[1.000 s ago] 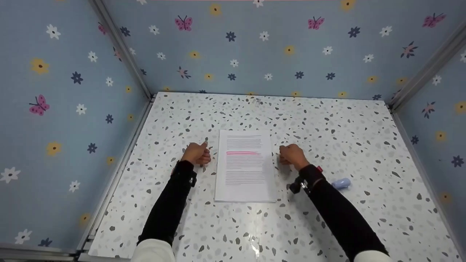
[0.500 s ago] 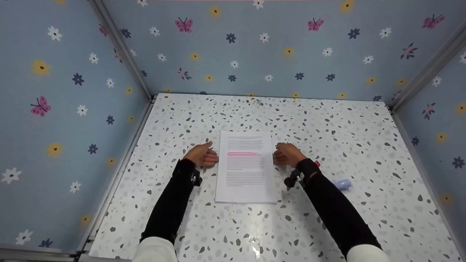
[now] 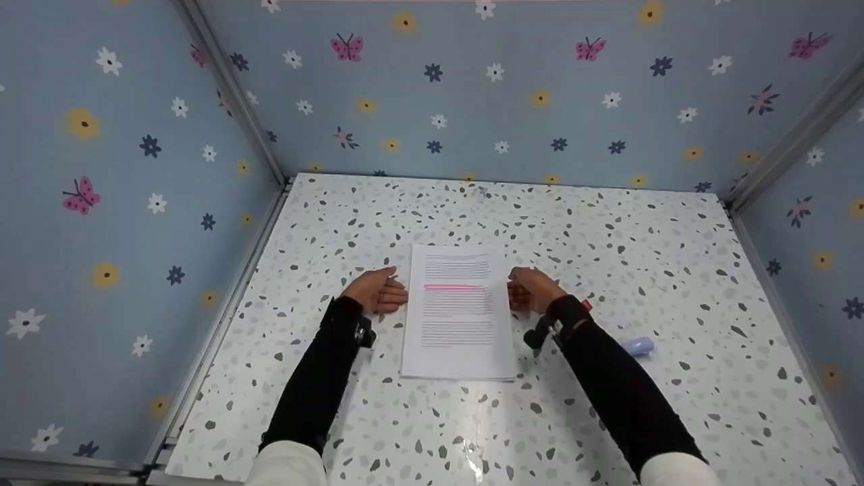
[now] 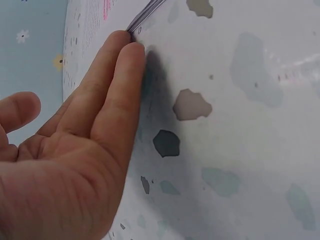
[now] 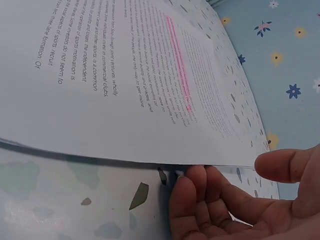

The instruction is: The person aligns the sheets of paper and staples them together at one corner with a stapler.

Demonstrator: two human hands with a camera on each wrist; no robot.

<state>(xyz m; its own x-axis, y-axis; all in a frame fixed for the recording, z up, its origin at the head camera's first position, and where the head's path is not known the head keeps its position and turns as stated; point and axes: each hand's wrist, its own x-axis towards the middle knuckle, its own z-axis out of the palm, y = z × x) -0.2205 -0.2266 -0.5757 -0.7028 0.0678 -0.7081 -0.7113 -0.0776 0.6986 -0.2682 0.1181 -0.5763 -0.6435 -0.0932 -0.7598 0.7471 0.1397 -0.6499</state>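
A stack of printed paper sheets (image 3: pixel 459 361) lies on the table, a pink highlighted line (image 3: pixel 453 287) across its upper half. Beside its left edge is my left hand (image 3: pixel 374 290). In the left wrist view its straight fingers (image 4: pixel 127 75) reach the sheets' edge with their tips, the thumb apart. My right hand (image 3: pixel 535 290) is at the opposite edge. In the right wrist view its loosely bent fingers (image 5: pixel 182 197) meet the side of the paper (image 5: pixel 75 125), and the thumb (image 5: pixel 282 165) is raised near the edge.
A light-blue, stubby object (image 3: pixel 638 347) lies right of the paper, partly behind the right sleeve (image 3: pixel 621 385). Blue panels (image 3: pixel 486 121) with flowers and butterflies stand at the back and sides of the speckled table (image 3: pixel 378 445).
Both hands have moved inward to the paper's edges, and the left fingers have straightened. Between the last two frames the hands have barely moved.
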